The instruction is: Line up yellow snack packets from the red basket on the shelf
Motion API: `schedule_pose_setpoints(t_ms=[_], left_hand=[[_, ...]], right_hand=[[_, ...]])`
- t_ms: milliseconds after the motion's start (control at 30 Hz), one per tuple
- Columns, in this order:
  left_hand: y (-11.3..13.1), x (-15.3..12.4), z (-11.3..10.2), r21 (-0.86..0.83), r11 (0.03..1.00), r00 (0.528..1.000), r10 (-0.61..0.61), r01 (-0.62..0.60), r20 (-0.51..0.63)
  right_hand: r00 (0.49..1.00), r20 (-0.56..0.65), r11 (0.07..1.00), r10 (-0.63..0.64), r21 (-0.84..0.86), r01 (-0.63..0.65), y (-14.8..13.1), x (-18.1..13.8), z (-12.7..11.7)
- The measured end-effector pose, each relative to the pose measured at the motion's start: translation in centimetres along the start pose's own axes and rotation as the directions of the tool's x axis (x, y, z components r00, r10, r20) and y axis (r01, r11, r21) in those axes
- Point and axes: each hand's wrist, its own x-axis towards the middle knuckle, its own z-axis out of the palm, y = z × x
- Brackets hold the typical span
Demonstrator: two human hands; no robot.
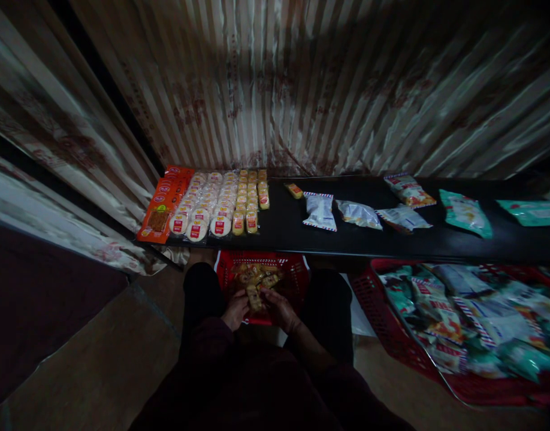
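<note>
My left hand point(236, 310) and my right hand point(281, 310) are low between the knees, over the near side of a small red basket point(295, 263). A small wrapped yellow snack point(253, 297) is between them, with the fingers of both hands closed on its sides. The undersides of the fingers are hidden. More wrapped yellow snacks point(252, 273) lie loose in the basket. On the black shelf point(279, 230) above, similar yellow packets point(245, 221) form neat columns. One yellow packet point(294, 191) lies apart from them.
Left on the shelf are orange packs point(165, 194) and rows of round white wrapped snacks point(198, 228). Striped bags point(320, 211) and green bags point(466, 212) are spread rightward. A larger red basket point(369, 293) of bags stands at the right. A curtain point(275, 90) hangs behind.
</note>
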Motion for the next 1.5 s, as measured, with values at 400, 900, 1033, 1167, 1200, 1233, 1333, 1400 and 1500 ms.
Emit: schedule_pose_setpoints(t_ms=[400, 900, 1033, 1167, 1200, 1233, 1333, 1400, 1500], left_hand=[[0.1, 0.0, -0.4, 0.045, 0.999, 0.996, 0.005, -0.009, 0.089], [0.0, -0.1, -0.7, 0.036, 0.999, 0.995, 0.011, -0.015, 0.103], [0.0, -0.1, -0.6, 0.000, 1.000, 0.996, 0.009, -0.009, 0.088], [0.0, -0.3, -0.5, 0.021, 0.999, 0.995, 0.031, -0.033, 0.100], [0.0, -0.3, -0.6, 0.034, 0.999, 0.994, 0.037, -0.041, 0.105], [0.0, -0.3, -0.6, 0.043, 0.998, 0.993, 0.040, -0.045, 0.112], [-0.1, -0.4, -0.7, 0.034, 0.999, 0.990, 0.026, -0.031, 0.142], [-0.2, -0.4, -0.7, 0.019, 1.000, 0.988, 0.012, -0.015, 0.156], [-0.1, -0.4, -0.6, 0.011, 1.000, 0.988, 0.005, -0.007, 0.151]], right_hand=[[1.000, 0.004, 0.998, -0.009, -0.068, 0.009, 0.1, -0.4, 0.7], [0.997, 0.005, 0.957, -0.077, -0.282, 0.075, -0.1, -0.9, 0.6], [0.994, 0.016, 0.965, -0.104, -0.242, 0.104, 0.2, -0.5, 0.2], [0.986, -0.034, 0.959, -0.164, -0.239, 0.151, 0.8, 0.0, -0.2], [0.984, -0.040, 0.957, -0.171, -0.244, 0.156, 1.0, 0.1, -0.3], [0.984, -0.039, 0.955, -0.174, -0.251, 0.159, 1.1, 0.2, -0.4], [0.985, -0.013, 0.949, -0.170, -0.273, 0.160, 1.2, 0.3, -0.4], [0.986, -0.008, 0.946, -0.169, -0.282, 0.160, 1.2, 0.3, -0.5], [0.984, 0.002, 0.939, -0.176, -0.301, 0.168, 1.2, 0.3, -0.5]])
